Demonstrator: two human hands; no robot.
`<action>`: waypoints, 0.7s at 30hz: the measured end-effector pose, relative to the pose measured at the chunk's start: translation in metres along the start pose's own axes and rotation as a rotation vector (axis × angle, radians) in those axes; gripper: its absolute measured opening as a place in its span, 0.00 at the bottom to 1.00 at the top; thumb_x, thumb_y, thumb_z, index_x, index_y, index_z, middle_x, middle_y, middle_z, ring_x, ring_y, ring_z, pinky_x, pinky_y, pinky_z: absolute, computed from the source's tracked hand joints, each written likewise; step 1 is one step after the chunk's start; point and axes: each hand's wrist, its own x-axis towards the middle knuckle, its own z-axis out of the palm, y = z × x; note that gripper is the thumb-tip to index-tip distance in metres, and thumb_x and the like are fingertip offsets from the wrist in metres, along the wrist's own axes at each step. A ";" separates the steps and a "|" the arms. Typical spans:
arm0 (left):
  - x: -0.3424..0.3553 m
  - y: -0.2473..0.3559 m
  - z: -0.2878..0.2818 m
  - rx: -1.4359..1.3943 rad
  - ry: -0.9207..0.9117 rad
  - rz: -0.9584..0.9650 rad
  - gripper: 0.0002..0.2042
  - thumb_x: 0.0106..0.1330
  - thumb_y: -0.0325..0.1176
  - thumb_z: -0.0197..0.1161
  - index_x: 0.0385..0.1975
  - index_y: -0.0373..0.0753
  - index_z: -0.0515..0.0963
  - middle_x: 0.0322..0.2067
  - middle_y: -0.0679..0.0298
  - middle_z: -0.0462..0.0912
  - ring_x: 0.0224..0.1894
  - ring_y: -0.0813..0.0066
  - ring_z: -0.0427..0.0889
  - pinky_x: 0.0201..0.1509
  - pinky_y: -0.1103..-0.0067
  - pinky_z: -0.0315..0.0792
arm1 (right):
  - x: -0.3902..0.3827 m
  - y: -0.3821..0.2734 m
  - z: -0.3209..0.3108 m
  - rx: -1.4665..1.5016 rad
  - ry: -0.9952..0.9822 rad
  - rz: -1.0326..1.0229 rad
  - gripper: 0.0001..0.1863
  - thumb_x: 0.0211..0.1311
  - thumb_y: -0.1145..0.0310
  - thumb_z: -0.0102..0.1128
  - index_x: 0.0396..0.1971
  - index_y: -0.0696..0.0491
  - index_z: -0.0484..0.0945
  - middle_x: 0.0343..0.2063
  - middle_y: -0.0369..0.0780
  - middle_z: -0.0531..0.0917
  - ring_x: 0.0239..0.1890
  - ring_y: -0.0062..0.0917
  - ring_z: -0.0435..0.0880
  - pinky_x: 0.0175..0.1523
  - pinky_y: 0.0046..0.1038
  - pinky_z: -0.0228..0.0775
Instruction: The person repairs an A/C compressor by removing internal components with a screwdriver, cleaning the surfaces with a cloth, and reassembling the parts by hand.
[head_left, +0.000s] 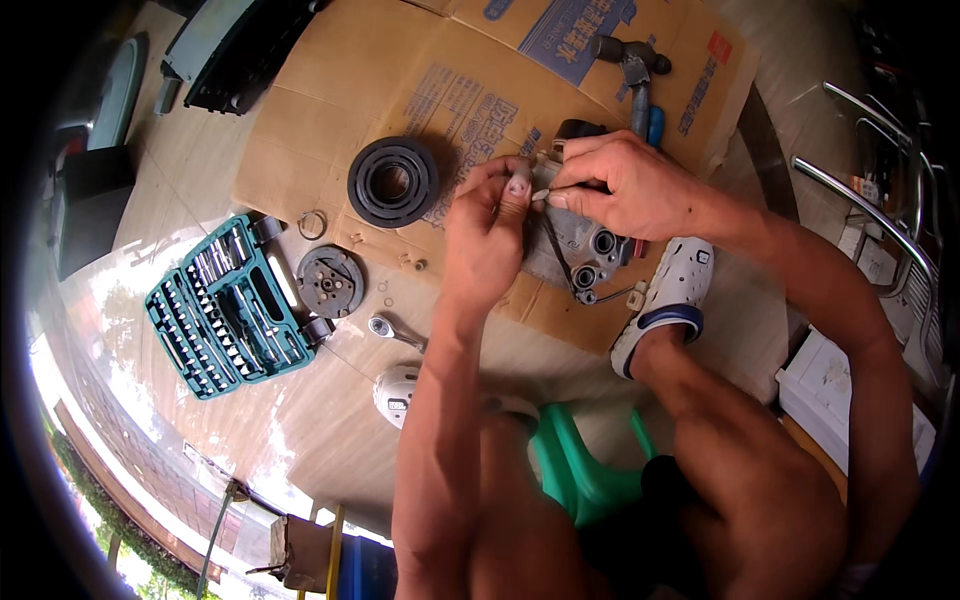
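Note:
Both of my hands meet over a grey metal compressor body point(552, 262), which lies on flattened cardboard and shows two round ports. Thumb and fingers of my right hand point(635, 188) pinch a small pale piece point(541, 196), too small to name. Right beside it, my left hand point(485, 230) is closed with thumb against fingers; whatever it may grip is hidden. A thin dark wire point(557, 245) runs down the compressor's side. To the left of my hands lies a black grooved pulley point(425, 187).
A hammer point(638, 85) rests on the cardboard point(330, 75) beyond my right hand. Leftward lie a round clutch plate point(330, 283), a metal ring point(312, 224), a ratchet wrench point(383, 327) and an open green socket set point(228, 312). A green stool point(575, 465) is beneath me.

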 end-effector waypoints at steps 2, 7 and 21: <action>0.000 -0.001 -0.001 0.009 -0.007 0.014 0.14 0.79 0.32 0.56 0.40 0.26 0.83 0.56 0.61 0.81 0.51 0.75 0.78 0.56 0.77 0.71 | -0.001 -0.003 0.001 -0.001 0.015 0.031 0.09 0.63 0.69 0.65 0.35 0.60 0.86 0.32 0.48 0.84 0.40 0.46 0.84 0.48 0.39 0.75; -0.011 0.000 0.005 0.094 0.065 0.037 0.13 0.79 0.33 0.57 0.43 0.28 0.82 0.57 0.57 0.80 0.56 0.70 0.78 0.62 0.72 0.71 | -0.002 -0.006 0.003 -0.029 0.044 0.011 0.11 0.64 0.67 0.63 0.34 0.61 0.86 0.33 0.49 0.84 0.40 0.46 0.84 0.49 0.40 0.75; -0.005 0.002 0.016 0.459 0.172 0.219 0.11 0.78 0.32 0.55 0.41 0.30 0.81 0.49 0.52 0.81 0.49 0.52 0.81 0.53 0.65 0.75 | 0.031 -0.011 -0.021 -0.169 -0.384 0.119 0.11 0.69 0.68 0.61 0.37 0.62 0.83 0.30 0.54 0.83 0.38 0.50 0.83 0.46 0.44 0.72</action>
